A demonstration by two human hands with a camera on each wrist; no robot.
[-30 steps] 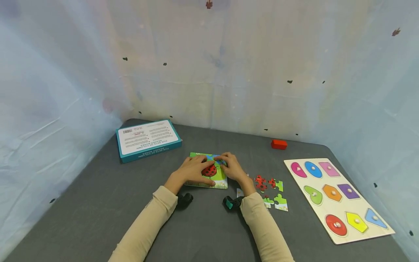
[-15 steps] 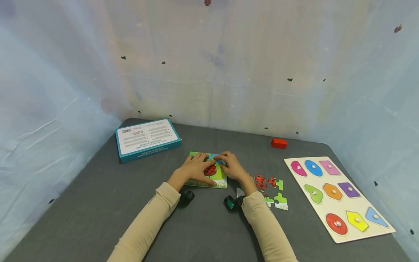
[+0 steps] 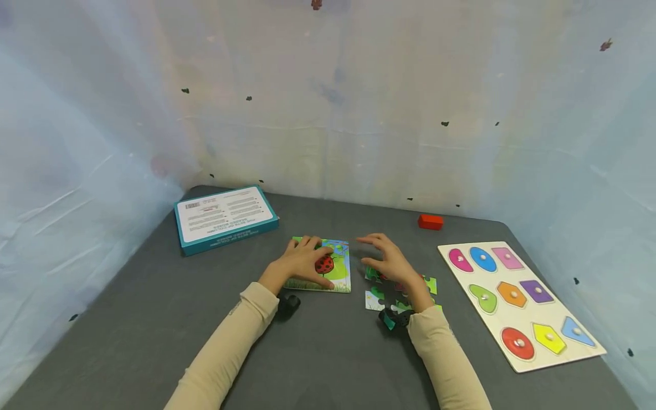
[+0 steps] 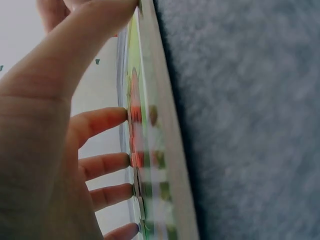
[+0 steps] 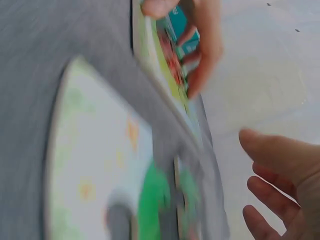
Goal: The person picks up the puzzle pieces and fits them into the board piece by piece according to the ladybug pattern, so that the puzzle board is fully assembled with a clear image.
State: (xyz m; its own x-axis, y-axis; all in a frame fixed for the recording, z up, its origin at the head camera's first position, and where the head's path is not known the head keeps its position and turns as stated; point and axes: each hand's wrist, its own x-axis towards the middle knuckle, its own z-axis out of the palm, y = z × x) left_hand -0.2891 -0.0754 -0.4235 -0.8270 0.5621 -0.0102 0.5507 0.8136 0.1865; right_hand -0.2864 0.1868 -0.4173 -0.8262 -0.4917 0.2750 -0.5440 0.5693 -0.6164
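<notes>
A ladybug puzzle board (image 3: 340,273) lies flat at the middle of the table. My left hand (image 3: 299,264) is spread over its left part, covering some of the picture. In the left wrist view the fingertips (image 4: 120,161) touch the puzzle's face, and the thumb (image 4: 107,20) reaches the board's near edge. Just right of the board, my right hand (image 3: 390,261) hovers with parted fingers and holds nothing. Below it lie several loose puzzle pieces (image 3: 376,299), partly hidden by the hand and wrist. A white-and-green piece (image 5: 100,165) looms blurred in the right wrist view.
A teal box (image 3: 230,219) with a white label lies at the back left. The red block (image 3: 430,222) sits at the back right. Along the right side is a pegged shape board (image 3: 504,347). A pale hanging sheet (image 3: 328,142) encloses the table's back and sides.
My right hand has lifted away from the board's upper right corner and moved right, over the loose pieces. The left hand stays on the board. The head view has shifted slightly.
</notes>
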